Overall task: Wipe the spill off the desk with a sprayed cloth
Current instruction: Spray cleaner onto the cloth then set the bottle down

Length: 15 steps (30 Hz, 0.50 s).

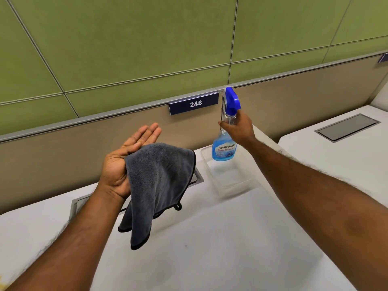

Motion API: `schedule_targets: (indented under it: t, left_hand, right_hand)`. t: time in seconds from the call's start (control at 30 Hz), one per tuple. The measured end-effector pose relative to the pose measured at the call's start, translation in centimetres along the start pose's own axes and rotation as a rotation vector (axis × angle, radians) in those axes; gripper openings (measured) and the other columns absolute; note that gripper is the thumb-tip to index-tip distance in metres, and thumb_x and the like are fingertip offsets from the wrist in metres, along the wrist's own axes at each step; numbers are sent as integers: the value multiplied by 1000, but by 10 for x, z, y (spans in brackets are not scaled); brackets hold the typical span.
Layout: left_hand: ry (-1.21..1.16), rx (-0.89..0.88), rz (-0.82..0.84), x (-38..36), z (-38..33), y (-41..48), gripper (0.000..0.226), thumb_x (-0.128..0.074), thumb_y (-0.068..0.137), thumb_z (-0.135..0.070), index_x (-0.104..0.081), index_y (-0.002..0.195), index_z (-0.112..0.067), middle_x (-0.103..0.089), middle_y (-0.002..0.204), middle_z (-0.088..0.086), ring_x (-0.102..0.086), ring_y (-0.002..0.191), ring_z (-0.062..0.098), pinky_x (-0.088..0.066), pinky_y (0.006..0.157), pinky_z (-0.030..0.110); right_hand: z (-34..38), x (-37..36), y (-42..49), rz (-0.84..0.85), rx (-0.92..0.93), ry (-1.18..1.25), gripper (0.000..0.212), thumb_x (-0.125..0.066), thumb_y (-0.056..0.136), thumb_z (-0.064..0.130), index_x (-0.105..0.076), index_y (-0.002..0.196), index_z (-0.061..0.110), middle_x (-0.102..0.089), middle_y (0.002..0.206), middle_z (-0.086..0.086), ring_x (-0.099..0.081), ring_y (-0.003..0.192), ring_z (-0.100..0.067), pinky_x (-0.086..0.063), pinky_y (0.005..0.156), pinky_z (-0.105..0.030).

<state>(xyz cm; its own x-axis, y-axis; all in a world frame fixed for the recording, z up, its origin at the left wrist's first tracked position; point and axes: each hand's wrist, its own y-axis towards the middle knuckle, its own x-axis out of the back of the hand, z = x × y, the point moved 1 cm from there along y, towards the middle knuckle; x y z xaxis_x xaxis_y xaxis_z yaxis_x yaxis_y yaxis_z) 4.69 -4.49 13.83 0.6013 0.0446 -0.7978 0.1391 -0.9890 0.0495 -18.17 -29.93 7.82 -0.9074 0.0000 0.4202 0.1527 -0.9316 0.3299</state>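
We hold the grey microfibre cloth (159, 185) draped over our left hand (123, 162), palm up and fingers flat, not clenched; the cloth hangs from the palm above the white tabletop (210, 248), spread so it presents a broad face to the spray. Our right hand (239, 129) is wrapped around the neck of the blue-topped spray bottle (225, 141), which stands upright over the clear plastic tray (226, 175) at the back of the tabletop, its base at or just above the tray floor; we cannot tell which. We judge this to be the step around spraying the cloth. No spill shows clearly, only a faint yellowish mark (3, 282) at the lower left edge.
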Motion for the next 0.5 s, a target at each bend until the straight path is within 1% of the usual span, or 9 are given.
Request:
schedule_targets:
  t: [0.07, 0.13, 0.23, 0.27, 0.3, 0.37, 0.4, 0.43, 0.5]
  left_hand:
    - [-6, -6, 5, -7, -4, -6, 83, -62, 60, 4, -40, 139, 1, -56, 139, 18, -55, 128, 29, -43, 101, 41]
    - [-21, -15, 14, -15, -9, -14, 83, -62, 60, 6, -40, 139, 1, -56, 138, 19, -55, 128, 30, -44, 100, 41]
    - [-32, -33, 13, -26, -17, -26, 84, -61, 59, 6, -40, 139, 1, -57, 137, 20, -55, 127, 31, -45, 99, 41]
    - [-40, -40, 13, -30, -20, -31, 84, -61, 58, 7, -39, 140, 2, -57, 136, 20, -55, 127, 31, -45, 99, 41]
    - [-48, -47, 10, -34, -23, -36, 85, -61, 58, 7, -39, 140, 2, -57, 136, 21, -55, 127, 32, -44, 100, 42]
    - [-55, -60, 6, -40, -27, -45, 86, -61, 57, 7, -39, 140, 3, -57, 136, 21, -55, 127, 32, -44, 100, 43]
    - [-56, -67, 6, -43, -30, -51, 85, -61, 57, 7, -40, 139, 3, -57, 136, 21, -55, 126, 32, -44, 100, 43]
    - [-63, -72, 9, -46, -33, -56, 83, -60, 57, 7, -41, 138, 4, -57, 136, 21, -55, 127, 32, -44, 99, 43]
    - [-84, -79, 15, -51, -38, -65, 81, -60, 58, 9, -42, 136, 4, -57, 135, 22, -53, 128, 33, -44, 99, 45]
  right_hand:
    - [21, 13, -11, -3, 73, 21, 50, -80, 78, 26, -52, 119, 17, -65, 98, 3, -63, 79, -8, -53, 75, -28]
    - [44, 27, -25, 5, 143, 10, 62, -83, 75, 25, -49, 126, 15, -63, 99, 5, -62, 78, -5, -50, 72, -21]
    - [75, 45, -56, 55, 205, 27, 70, -83, 74, 17, -45, 133, 15, -59, 90, 10, -60, 74, -3, -48, 67, -12]
    - [84, 49, -70, 85, 218, 67, 70, -80, 75, 12, -45, 135, 18, -59, 86, 9, -60, 71, -5, -51, 67, -13]
    - [93, 53, -85, 118, 219, 124, 70, -77, 76, 6, -44, 136, 21, -59, 82, 5, -60, 71, -8, -54, 69, -17]
    - [107, 59, -118, 203, 183, 274, 67, -71, 78, -5, -46, 134, 22, -61, 82, -7, -63, 77, -21, -57, 79, -31]
    - [114, 62, -137, 260, 161, 355, 63, -69, 80, -9, -47, 131, 20, -62, 84, -11, -64, 80, -25, -58, 81, -36]
    - [119, 63, -156, 320, 135, 425, 60, -68, 80, -11, -48, 129, 17, -63, 86, -13, -66, 81, -28, -59, 80, -40]
    - [128, 63, -194, 397, 83, 504, 56, -68, 77, -11, -50, 125, 12, -63, 90, -11, -67, 78, -26, -60, 74, -41]
